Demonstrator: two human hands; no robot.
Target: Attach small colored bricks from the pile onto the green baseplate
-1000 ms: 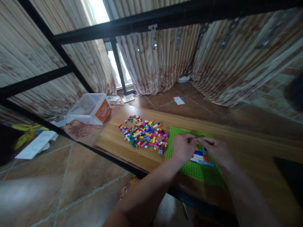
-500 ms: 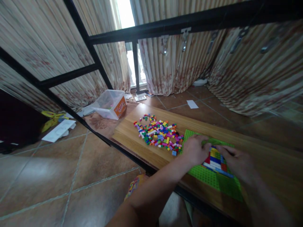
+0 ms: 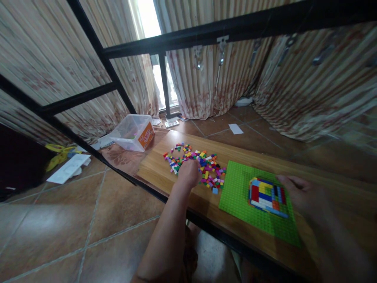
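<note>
My left hand (image 3: pixel 189 173) is over the pile of small coloured toy bricks (image 3: pixel 207 175), back of the hand up, its fingers hidden from view. On the green studded baseplate (image 3: pixel 235 184) sits a flat, roughly rectangular build of toy bricks (image 3: pixel 266 196) in red, white, blue, yellow and orange. At the right edge of the baseplate is my right hand (image 3: pixel 297 190), fingers curled and thumb close to the forefinger. Whatever it may pinch cannot be made out.
The wooden table (image 3: pixel 157 161) carries the bricks and baseplate. A black metal frame (image 3: pixel 206 37) crosses above, with metal clips hanging. On the floor beyond stand a clear plastic bin (image 3: pixel 129 131) with an orange label and a white paper (image 3: pixel 235 129). Striped curtains (image 3: pixel 200 82) hang behind.
My left hand has left the brick build and moved left to the loose pile. My right hand has drawn slightly right, uncovering the build. The view has shifted a little.
</note>
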